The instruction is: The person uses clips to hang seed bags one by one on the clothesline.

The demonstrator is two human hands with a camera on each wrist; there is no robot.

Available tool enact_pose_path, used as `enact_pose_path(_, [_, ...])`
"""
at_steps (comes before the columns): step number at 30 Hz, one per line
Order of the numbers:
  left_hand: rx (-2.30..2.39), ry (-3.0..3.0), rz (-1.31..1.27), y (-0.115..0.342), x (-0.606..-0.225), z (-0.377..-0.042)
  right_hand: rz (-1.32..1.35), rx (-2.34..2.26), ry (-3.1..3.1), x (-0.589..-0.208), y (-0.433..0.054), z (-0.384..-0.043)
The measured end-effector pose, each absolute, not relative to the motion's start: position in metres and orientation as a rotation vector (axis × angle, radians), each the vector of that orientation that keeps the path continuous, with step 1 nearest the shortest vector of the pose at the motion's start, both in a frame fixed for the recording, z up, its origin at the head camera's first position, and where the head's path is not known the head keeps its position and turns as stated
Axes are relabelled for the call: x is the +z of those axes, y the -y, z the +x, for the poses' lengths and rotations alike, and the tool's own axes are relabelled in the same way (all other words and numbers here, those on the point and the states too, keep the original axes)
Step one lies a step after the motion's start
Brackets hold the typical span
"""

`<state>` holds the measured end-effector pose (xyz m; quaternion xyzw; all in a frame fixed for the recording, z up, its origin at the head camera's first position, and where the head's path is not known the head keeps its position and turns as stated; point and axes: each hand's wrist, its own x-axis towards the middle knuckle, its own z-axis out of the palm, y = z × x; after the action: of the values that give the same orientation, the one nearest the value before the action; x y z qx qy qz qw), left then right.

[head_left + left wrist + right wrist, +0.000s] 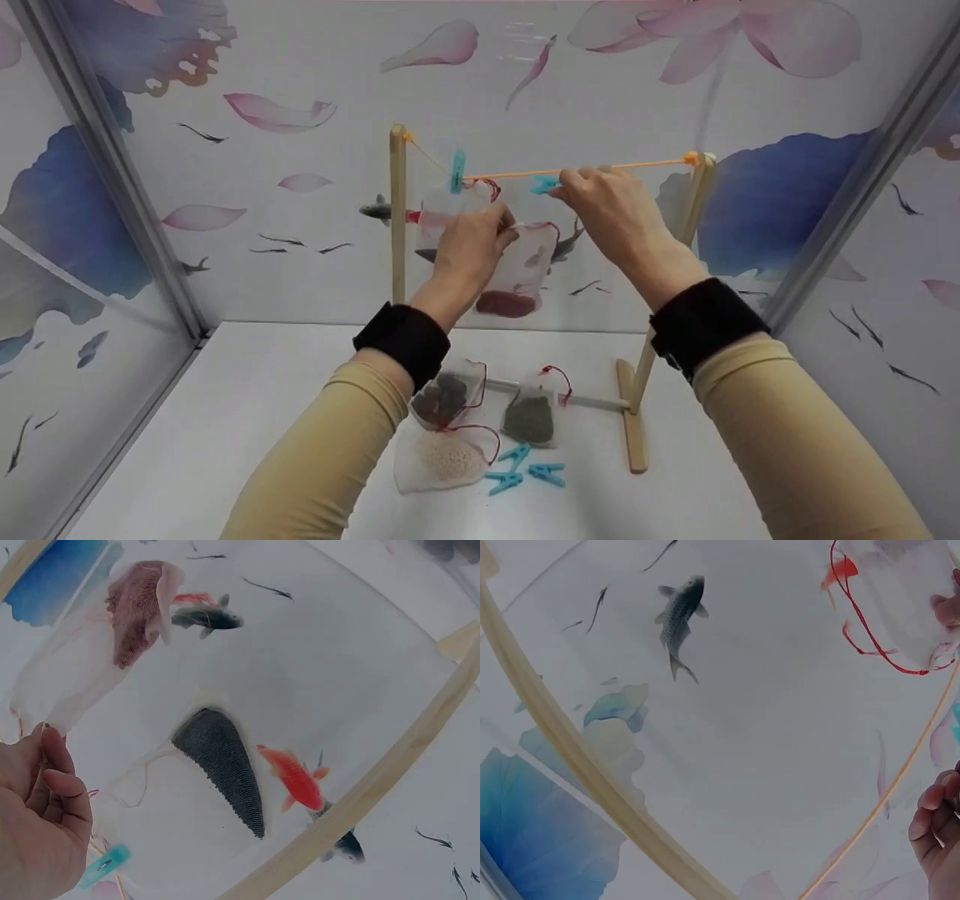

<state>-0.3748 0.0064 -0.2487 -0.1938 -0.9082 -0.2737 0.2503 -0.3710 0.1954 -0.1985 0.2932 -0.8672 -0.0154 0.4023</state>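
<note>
My left hand (469,244) pinches the upper edge of a sheer white drawstring bag (534,259) with a reddish-brown filling at its bottom; a red cord runs along its top. Beside the orange line (510,174), my right hand (619,214) pinches a light-blue clothespin (544,184). Another blue clothespin (457,172) is clipped on the line to the left. From it hangs a second sheer bag, its dark filling (221,769) showing in the left wrist view and partly hidden behind my left hand in the head view.
Wooden posts (398,217) hold the line at both ends, with a wooden foot (632,420) at the right. On the white table (247,420) lie bags with dark (442,397), green (529,420) and pale (450,457) fillings, beside three loose blue clothespins (547,472). Printed walls surround it.
</note>
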Motion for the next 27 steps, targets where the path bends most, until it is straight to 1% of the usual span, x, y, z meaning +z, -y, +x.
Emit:
enact_pose_path(12, [-0.765,2.422,-0.278,-0.012,-0.228,-0.414,0.729,-0.09,2.409,-0.176,-0.182,-0.405])
enact_pose_path(20, [-0.772,2.383,-0.268,-0.017,-0.222,-0.416,0.705,-0.149,2.558,-0.167,-0.182,-0.405])
enact_pose_path(27, [-1.002,2.365,-0.287,-0.015,-0.229,-0.417,0.708,-0.282,2.609,-0.172,-0.177,-0.407])
